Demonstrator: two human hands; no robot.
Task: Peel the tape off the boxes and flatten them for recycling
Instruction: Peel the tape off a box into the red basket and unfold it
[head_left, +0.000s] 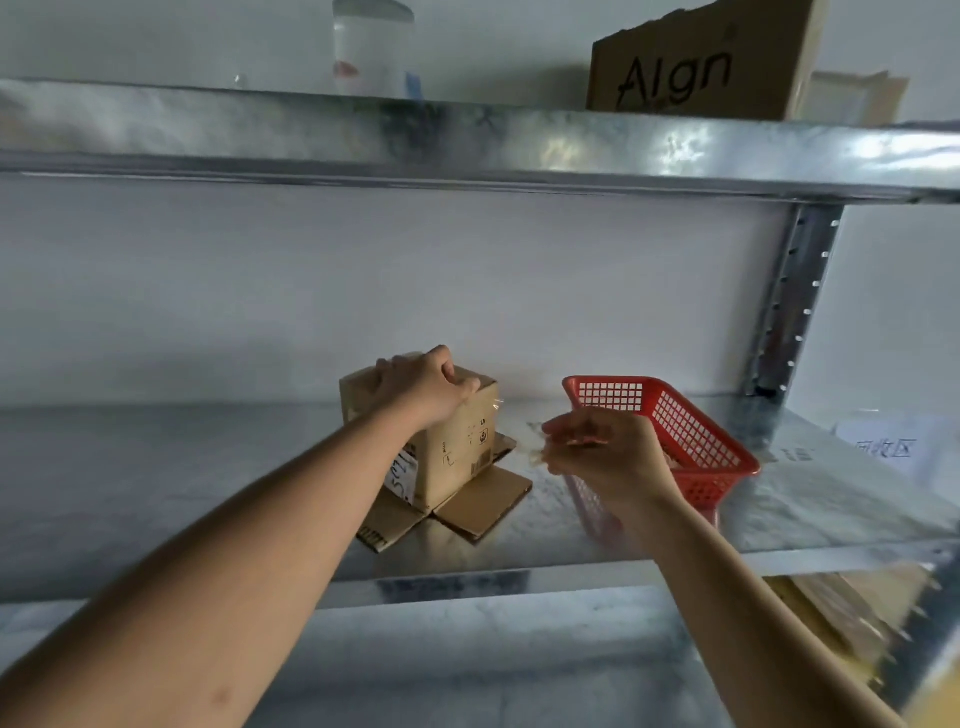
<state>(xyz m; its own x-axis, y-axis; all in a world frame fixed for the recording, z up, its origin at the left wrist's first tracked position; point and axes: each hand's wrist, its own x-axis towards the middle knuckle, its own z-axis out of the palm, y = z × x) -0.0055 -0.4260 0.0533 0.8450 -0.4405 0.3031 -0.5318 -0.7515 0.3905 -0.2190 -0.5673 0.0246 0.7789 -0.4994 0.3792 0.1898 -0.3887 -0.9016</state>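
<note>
A small cardboard box (457, 441) is stood on the metal shelf (208, 467), its bottom flaps splayed flat underneath, just left of a red basket (691, 441). The box top is gripped by the left hand (426, 387), fingers curled over the far edge. The right hand (597, 452) is held betw. box & basket, fingers pinched narrow on what looks like a clear strip of tape (537, 457), prob. bound for the basket. For a clean peel, the box should be kept pinned down & the tape drawn low along the seam, not yanked upward. Tape is blurred & see-through, so its length can't be judged; remaining tape on the box top is hidden by the left hand
</note>
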